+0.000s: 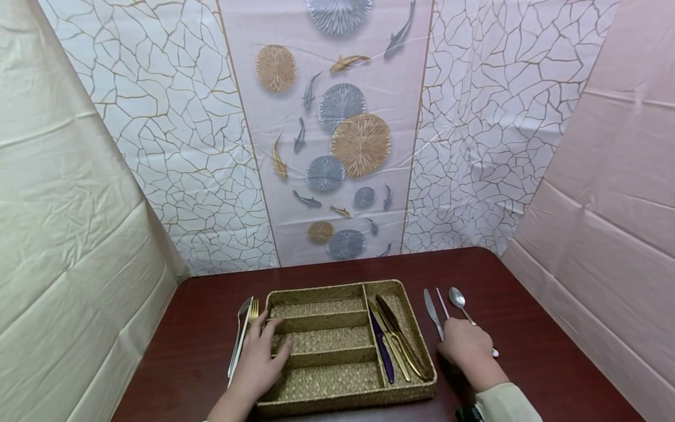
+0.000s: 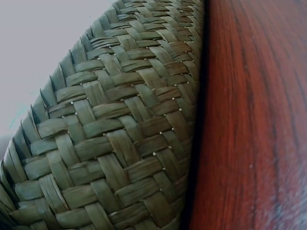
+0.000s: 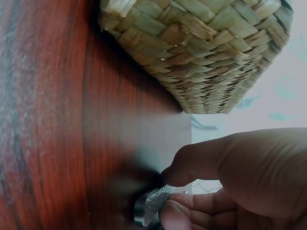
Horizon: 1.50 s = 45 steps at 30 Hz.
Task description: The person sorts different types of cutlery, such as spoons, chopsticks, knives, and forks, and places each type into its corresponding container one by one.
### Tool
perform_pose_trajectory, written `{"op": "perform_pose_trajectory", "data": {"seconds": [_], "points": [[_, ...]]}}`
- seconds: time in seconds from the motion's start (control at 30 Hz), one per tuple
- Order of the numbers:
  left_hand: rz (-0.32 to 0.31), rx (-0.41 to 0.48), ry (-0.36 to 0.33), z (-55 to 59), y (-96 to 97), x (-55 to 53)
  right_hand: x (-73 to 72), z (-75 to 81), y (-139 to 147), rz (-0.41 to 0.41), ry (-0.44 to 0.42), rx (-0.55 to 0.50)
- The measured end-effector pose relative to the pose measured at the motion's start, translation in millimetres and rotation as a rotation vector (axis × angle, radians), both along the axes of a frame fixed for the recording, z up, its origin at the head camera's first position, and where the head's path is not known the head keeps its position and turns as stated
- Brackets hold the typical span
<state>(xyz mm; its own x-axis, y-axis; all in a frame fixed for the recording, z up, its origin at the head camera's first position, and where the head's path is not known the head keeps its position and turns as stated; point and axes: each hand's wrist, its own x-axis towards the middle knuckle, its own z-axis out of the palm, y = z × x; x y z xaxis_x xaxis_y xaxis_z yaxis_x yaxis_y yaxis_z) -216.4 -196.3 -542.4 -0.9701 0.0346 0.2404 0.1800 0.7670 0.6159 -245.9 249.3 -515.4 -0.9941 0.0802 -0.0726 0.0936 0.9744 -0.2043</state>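
Note:
My left hand [image 1: 258, 360] lies over the left edge of the woven tray [image 1: 337, 404], its fingers spread and holding nothing. Beside it on the table are a gold-tined fork [image 1: 255, 309] and silver cutlery [image 1: 237, 337], partly overlapping. To the right of the tray, my right hand [image 1: 466, 346] reaches down to the table and pinches the handle of a silver table knife [image 1: 432, 310]. Close up in the right wrist view, thumb and fingers meet at its shiny, textured metal end [image 3: 156, 206]. A thin pale-handled piece [image 1: 443, 302] and a silver spoon [image 1: 457, 297] lie partly under that hand.
In the tray's right compartment lie several knives and forks, including a purple knife [image 1: 384, 349] and a gold fork [image 1: 398, 349]. Three compartments, split by woven dividers [image 1: 327, 356], fill its left side. The dark red table [image 1: 554, 363] meets patterned cloth [image 1: 337, 193] behind.

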Motion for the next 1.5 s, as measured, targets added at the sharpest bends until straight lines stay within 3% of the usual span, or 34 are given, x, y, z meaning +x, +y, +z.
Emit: {"op": "perform_pose_trajectory", "data": {"seconds": [0.2, 0.37, 0.9, 1.17, 1.5], "points": [[-0.002, -0.001, -0.004, 0.1, 0.1, -0.3, -2.3, -9.1, 3.5, -0.013, 0.013, -0.022], [-0.002, -0.001, -0.013, 1.3, 0.4, -0.4, 5.5, -2.5, 0.1, 0.01, 0.056, -0.03], [0.002, 0.001, -0.017, 1.2, 0.8, 0.7, 6.6, 4.0, -0.1, 0.029, 0.093, -0.061], [0.0, -0.002, -0.006, 0.7, 0.5, 0.7, 8.1, 18.8, -5.6, 0.038, 0.119, -0.095], [0.001, -0.004, -0.002, 1.0, 0.5, 0.8, 21.4, 47.9, -30.8, 0.079, 0.183, -0.135]]}}
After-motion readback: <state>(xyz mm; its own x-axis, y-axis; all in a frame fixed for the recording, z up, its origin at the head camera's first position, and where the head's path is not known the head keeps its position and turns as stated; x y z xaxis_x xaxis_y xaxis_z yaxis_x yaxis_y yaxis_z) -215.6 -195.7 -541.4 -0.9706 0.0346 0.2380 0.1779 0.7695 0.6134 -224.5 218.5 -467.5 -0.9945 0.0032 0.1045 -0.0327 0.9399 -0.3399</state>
